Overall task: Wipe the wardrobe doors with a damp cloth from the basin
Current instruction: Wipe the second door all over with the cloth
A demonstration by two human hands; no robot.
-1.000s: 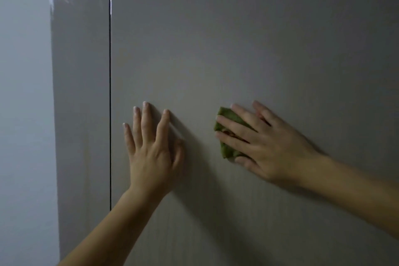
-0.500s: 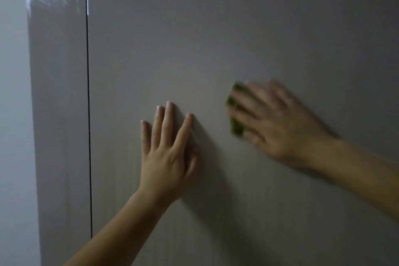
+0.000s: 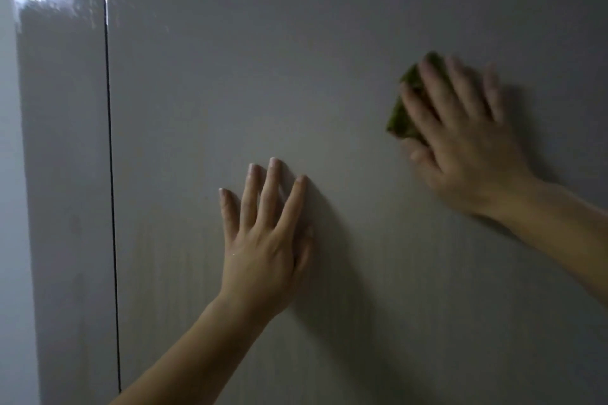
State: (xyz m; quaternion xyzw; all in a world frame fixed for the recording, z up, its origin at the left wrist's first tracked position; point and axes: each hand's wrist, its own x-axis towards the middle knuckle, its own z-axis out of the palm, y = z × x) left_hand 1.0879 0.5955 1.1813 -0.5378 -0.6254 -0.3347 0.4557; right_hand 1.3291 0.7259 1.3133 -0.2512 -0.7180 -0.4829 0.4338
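Two bare hands are flat on a wide wardrobe door [image 3: 329, 43], a smooth grey panel with a faint vertical grain and a soft sheen. Left hand [image 3: 263, 240] is planted low and centre, palm to the surface, fingers spread and pointing up, its grip wide and holding nothing. Right hand [image 3: 460, 141] sits higher and further right, slightly blurred, fingers splayed over a green cloth [image 3: 403, 112] and pressing it against the door. That cloth is a small folded wad with a nubby, towel-like texture; only its left edge and top corner peek out from under the fingers, the rest is covered by the palm. So the grip there is a flat press on the cloth rather than a pinch.

Both hands are well apart, with bare panel between them. Away to the left runs a thin dark vertical gap [image 3: 110, 174], the straight edge where this door meets a narrower, glossier door [image 3: 65, 174], which carries a bright smeared glare at its upper corner. Beyond that door's left edge is a pale wall [image 3: 13, 240]. Plenty of open panel lies above both hands and to the right of the cloth, up to the picture's border. Shadows of both forearms fall down and to the right on the panel.
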